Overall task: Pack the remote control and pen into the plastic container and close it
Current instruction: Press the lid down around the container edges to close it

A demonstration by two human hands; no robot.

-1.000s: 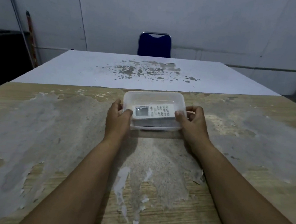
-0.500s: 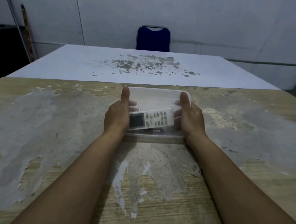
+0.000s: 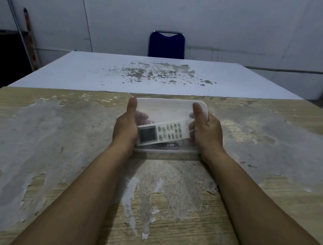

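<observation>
With the remote [image 3: 163, 133] already lying in the container [image 3: 165, 152] on the table [image 3: 57, 132], both hands, left [image 3: 126, 125] and right [image 3: 208, 132], grip the lid's [image 3: 166, 109] 2 ends, thumbs up. Closing step I'd say; next, press it flat. Can't make out the pen.

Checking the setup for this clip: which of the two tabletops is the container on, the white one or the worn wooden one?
The worn wooden tabletop nearest the camera; the container sits there, not on the white tabletop behind it.

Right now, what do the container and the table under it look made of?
Container: thin translucent plastic, matte-frosted; fingers and the remote control show through it. Table: wood or wood-grain laminate, its grey coating worn and peeling in flakes; which one is unclear.
</observation>
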